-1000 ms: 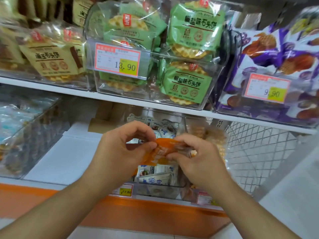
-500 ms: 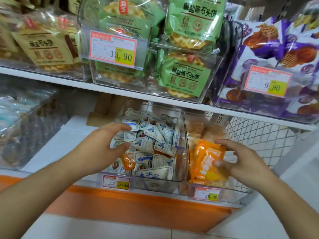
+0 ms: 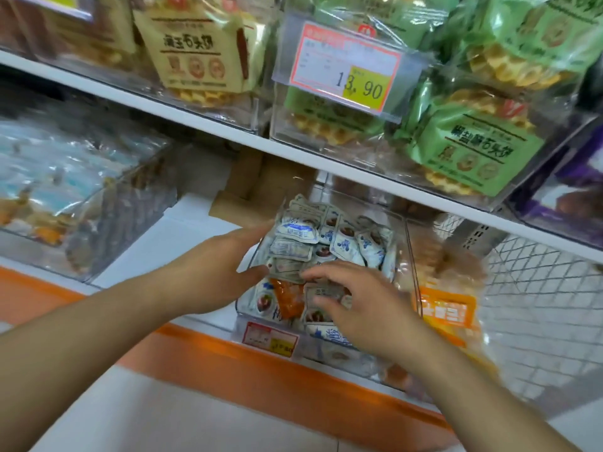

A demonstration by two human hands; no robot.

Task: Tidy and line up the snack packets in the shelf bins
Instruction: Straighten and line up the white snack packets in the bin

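Note:
A clear bin point(image 3: 244, 305) on the lower shelf holds several small white-and-blue packets point(image 3: 339, 247) in a loose heap. One orange packet point(image 3: 287, 299) lies among them near the front. My left hand point(image 3: 222, 269) rests against the bin's left wall, fingers straight along it and thumb at the packets' edge. My right hand point(image 3: 362, 308) hovers over the front of the heap with fingers spread, its fingertips touching the white packets beside the orange one. The neighbouring bin on the right holds orange packets point(image 3: 443, 313).
The shelf above point(image 3: 228, 132) carries clear bins of green waffle bags point(image 3: 473, 148) and tan bags point(image 3: 192, 60), with a 13.90 price tag point(image 3: 349, 70). A bin of blue packets point(image 3: 65, 177) stands at the left. White wire mesh point(image 3: 538, 288) closes the right side.
My right hand has let go of the orange packet at the right bin and moved left over the white packets. My left hand now rests along the bin's left wall. The view moved closer.

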